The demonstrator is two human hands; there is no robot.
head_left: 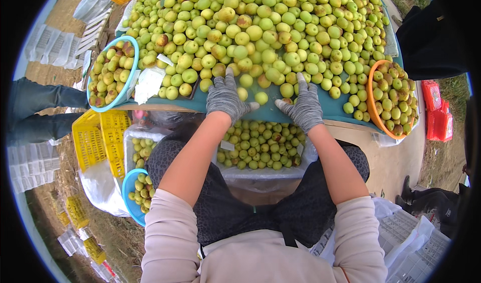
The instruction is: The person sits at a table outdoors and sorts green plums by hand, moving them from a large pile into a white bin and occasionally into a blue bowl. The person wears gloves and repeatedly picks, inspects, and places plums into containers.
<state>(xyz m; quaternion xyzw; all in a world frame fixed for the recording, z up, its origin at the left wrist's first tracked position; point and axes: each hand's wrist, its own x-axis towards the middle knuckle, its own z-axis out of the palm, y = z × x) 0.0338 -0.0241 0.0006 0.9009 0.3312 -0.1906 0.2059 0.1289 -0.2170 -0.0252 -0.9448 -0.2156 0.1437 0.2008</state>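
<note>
A large heap of green jujubes (pixel 280 17), some with brown patches, covers the teal-topped table (pixel 270 113). At its near edge lies my left hand (pixel 224 96) in a grey knit glove, fingers stretched toward the heap and thumb pointing inward. Opposite it, my right hand (pixel 304 105) wears the same kind of glove, its fingers also extended and touching the nearest fruit. A few loose jujubes (pixel 261 98) sit between the two hands, and neither hand grips any. Below the table edge, between my knees, stands a lined crate (pixel 240 171) full of jujubes.
A blue-rimmed basket (pixel 137 57) of browner jujubes stands left, an orange one (pixel 372 97) right. White paper (pixel 149 82) lies beside the left basket. Yellow crates (pixel 90 140) and a blue basin (pixel 128 195) are lower left. Red boxes (pixel 437 113) sit right. Other people stand at both sides.
</note>
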